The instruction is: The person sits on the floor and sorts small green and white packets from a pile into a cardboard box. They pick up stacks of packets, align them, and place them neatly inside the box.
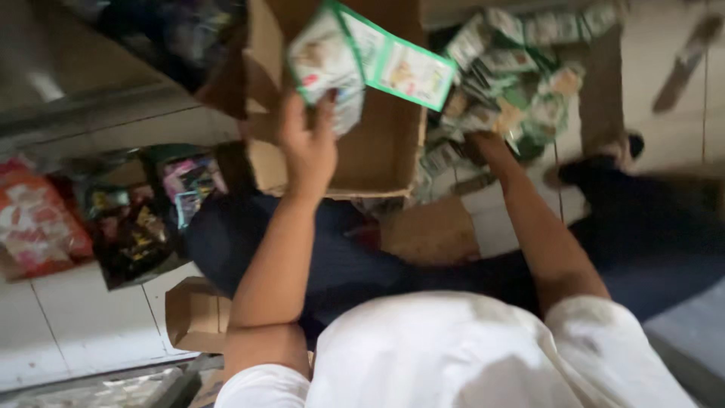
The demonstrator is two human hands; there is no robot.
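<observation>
This looks like a small shop or its stockroom. Goods lie in bulk on a pale tiled floor (pixel 91 317): an open cardboard box (pixel 377 151), a heap of green-and-white sachets (pixel 513 83) beside it, and shiny snack packets in red (pixel 38 223) and dark wrappers (pixel 136 234) at the floor's left edge under a low shelf (pixel 98 106) holding more packets.

The right hand (pixel 483 143), at one o'clock, is buried in a heap of green sachets (pixel 513 83), so its grip cannot be told. The sachet strip (pixel 370 60) at twelve o'clock is blurred and covers the left hand's (pixel 306 143) fingertips. The cardboard box (pixel 377 143) runs off the top edge.
</observation>
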